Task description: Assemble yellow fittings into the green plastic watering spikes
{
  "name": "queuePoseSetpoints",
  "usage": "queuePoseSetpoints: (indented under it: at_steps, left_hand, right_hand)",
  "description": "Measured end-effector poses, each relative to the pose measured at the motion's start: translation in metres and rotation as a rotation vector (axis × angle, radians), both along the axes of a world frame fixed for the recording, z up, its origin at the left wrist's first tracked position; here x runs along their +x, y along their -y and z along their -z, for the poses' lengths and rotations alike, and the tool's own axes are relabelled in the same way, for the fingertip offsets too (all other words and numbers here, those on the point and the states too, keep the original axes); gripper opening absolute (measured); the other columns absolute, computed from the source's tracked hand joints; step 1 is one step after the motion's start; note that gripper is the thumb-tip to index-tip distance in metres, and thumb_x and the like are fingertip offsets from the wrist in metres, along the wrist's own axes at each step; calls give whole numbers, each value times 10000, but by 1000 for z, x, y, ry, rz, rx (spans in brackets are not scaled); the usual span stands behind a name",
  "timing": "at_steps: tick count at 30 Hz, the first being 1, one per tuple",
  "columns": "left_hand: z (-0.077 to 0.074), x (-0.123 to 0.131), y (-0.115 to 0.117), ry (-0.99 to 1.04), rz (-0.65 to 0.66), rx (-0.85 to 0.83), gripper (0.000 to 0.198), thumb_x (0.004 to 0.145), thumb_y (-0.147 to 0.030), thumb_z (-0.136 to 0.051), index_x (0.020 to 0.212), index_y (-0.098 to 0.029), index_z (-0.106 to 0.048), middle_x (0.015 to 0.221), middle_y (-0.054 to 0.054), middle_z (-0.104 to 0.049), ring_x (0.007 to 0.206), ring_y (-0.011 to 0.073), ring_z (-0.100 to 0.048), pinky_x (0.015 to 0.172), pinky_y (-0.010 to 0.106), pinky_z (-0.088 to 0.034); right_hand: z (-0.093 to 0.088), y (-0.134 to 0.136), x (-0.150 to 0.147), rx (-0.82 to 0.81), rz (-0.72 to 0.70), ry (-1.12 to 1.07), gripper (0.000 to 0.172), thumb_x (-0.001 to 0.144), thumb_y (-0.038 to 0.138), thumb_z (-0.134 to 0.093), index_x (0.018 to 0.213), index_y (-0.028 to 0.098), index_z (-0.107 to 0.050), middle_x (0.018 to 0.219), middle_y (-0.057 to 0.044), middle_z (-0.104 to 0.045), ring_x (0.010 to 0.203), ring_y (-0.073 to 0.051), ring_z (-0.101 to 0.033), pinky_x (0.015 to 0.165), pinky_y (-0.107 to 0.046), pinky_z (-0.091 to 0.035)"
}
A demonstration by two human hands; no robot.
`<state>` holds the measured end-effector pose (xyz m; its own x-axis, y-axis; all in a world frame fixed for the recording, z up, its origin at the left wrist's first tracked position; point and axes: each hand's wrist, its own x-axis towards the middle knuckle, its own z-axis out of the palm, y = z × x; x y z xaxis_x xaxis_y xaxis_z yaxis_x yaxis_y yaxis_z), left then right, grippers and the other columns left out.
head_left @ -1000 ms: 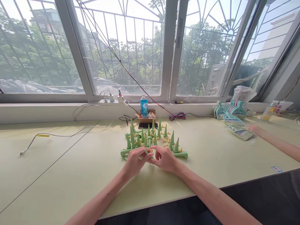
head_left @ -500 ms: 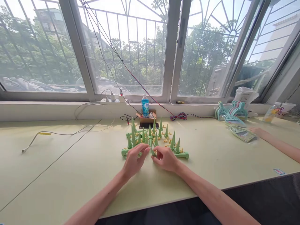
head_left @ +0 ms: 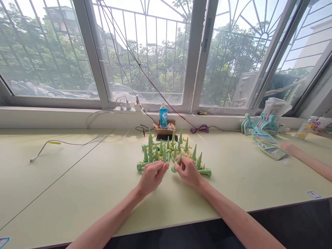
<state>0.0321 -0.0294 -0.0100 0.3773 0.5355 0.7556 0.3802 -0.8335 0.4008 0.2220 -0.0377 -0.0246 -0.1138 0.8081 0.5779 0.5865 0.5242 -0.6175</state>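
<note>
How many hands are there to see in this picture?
3: the left hand in front of the green cones, the right hand holding one cone, and another person's hand at far right, near a flat packet.

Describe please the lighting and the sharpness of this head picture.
In the head view, the window backlights everything, its sky nearly white; its uprights splay outward; the table shows faint shadow under the right hand; small yellow pieces lack clear detail.

Green cone; tilted, tip up

Green spikes on pale table
</note>
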Motion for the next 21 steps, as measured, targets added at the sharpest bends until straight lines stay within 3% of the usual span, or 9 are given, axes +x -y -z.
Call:
queuePoseSetpoints:
  at_steps: [5, 10, 17, 21]
  left_hand:
    - [2, 2, 3, -68, 138, 59, 430, 931, -181, -509, 543, -170, -323, 504, -59, -274, 467, 75, -236, 460, 230, -212]
    - [5, 4, 5, -85, 187, 70, 433, 909, -158, -531, 578, -177, -253, 537, -60, -225, 488, 79, -181, 458, 238, -185]
    - [6, 7, 5, -72, 195, 73, 447, 903, -147, -532, 592, -181, -213, 541, -64, -190, 487, 82, -158, 456, 241, -171]
    - [6, 7, 5, -77, 179, 66, 452, 906, -151, -521, 580, -184, -210, 546, -63, -183, 489, 89, -154, 460, 251, -172]
  right_hand:
    - [-1, 1, 2, 16, 9, -90, 75, 866, 238, -504, 893, 181, -544, 558, 70, -413, 472, -107, -387, 505, -239, -336]
    - [-2, 1, 4, 54, 46, -132, 59, 876, 247, -505, 908, 198, -510, 560, 83, -394, 458, -103, -382, 497, -234, -344]
    - [-4, 2, 5, 132, 113, -149, 118, 913, 301, -509, 880, 191, -534, 684, 22, -543, 504, -110, -455, 522, -246, -402]
    - [-16, -3, 6, 186, 188, -168, 145, 917, 323, -517, 896, 184, -549, 847, -34, -623, 552, -113, -516, 551, -254, -438]
